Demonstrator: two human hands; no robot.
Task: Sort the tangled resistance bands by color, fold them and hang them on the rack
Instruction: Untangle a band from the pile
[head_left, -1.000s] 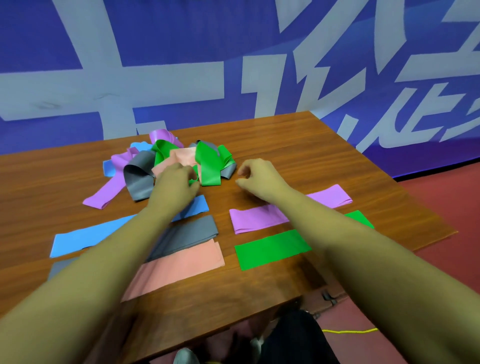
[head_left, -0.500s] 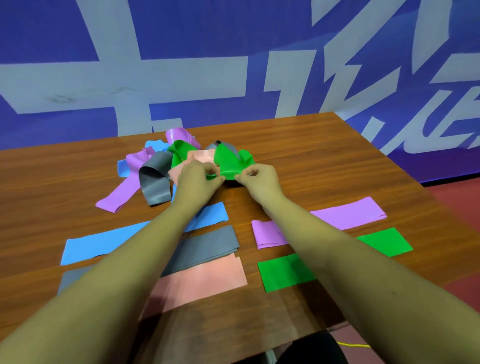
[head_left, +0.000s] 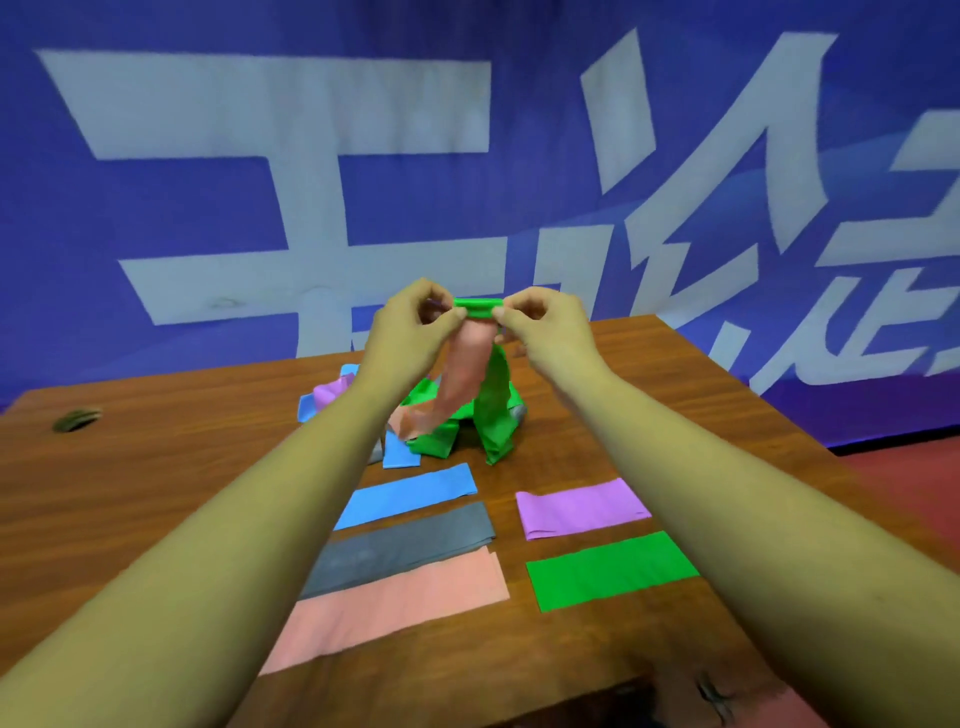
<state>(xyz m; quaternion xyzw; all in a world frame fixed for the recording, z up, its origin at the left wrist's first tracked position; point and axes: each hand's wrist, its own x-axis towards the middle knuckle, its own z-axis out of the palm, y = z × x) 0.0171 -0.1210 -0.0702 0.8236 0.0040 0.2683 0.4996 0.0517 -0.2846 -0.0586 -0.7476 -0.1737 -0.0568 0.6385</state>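
I see both hands raised over the counter (head_left: 156, 467) toward 12 o'clock. My left hand (head_left: 410, 322) and right hand (head_left: 545, 327) each pinch one end of a short stretch of the green band (head_left: 472, 306), fingers curled tight on it. The rest of it hangs down to the tangled pile (head_left: 332, 395), and a salmon band (head_left: 465, 374) hangs beside it. Below, at 7 o'clock, lie the flat blue strip (head_left: 410, 493), grey strip (head_left: 405, 545) and pink strip (head_left: 395, 608). At 5 o'clock lie the purple strip (head_left: 582, 506) and green strip (head_left: 608, 569).
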